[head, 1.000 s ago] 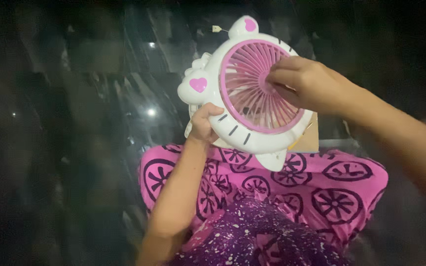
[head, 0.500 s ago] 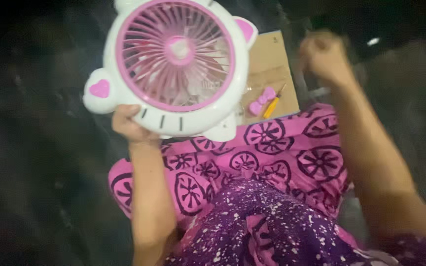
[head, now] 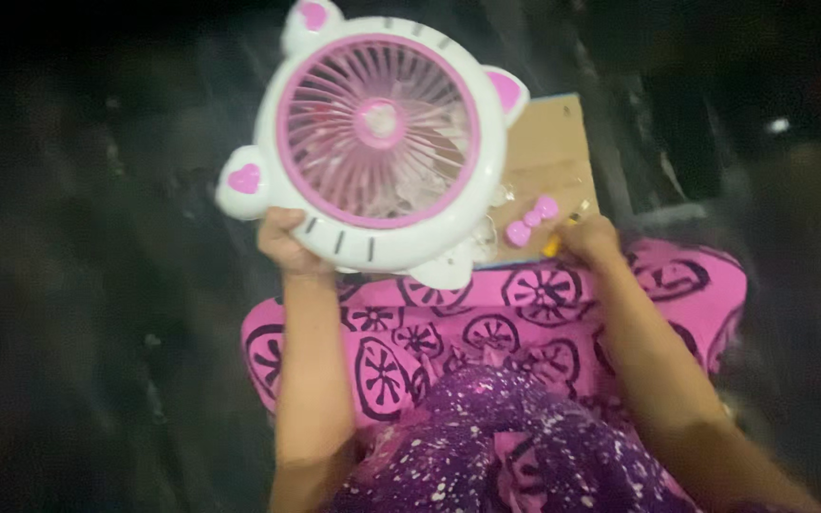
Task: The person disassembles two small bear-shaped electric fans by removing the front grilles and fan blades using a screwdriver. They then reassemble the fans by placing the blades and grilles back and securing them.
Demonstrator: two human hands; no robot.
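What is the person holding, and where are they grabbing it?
The left hand grips the white and pink fan by its lower rim. The right hand reaches a small yellow thing; its hold is unclear.

the fan (head: 382, 142) hides part of the cardboard sheet (head: 548, 152) and the left hand's (head: 282, 242) fingers — the yellow thing (head: 555, 243) at the right hand (head: 589, 239) is too blurred to identify.

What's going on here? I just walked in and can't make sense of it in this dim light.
A person sits on a dark floor with a pink patterned cloth over the lap. The left hand holds up a round white and pink toy-like fan by its lower rim. The right hand reaches to a piece of cardboard, at a small yellow item beside a pink bow.
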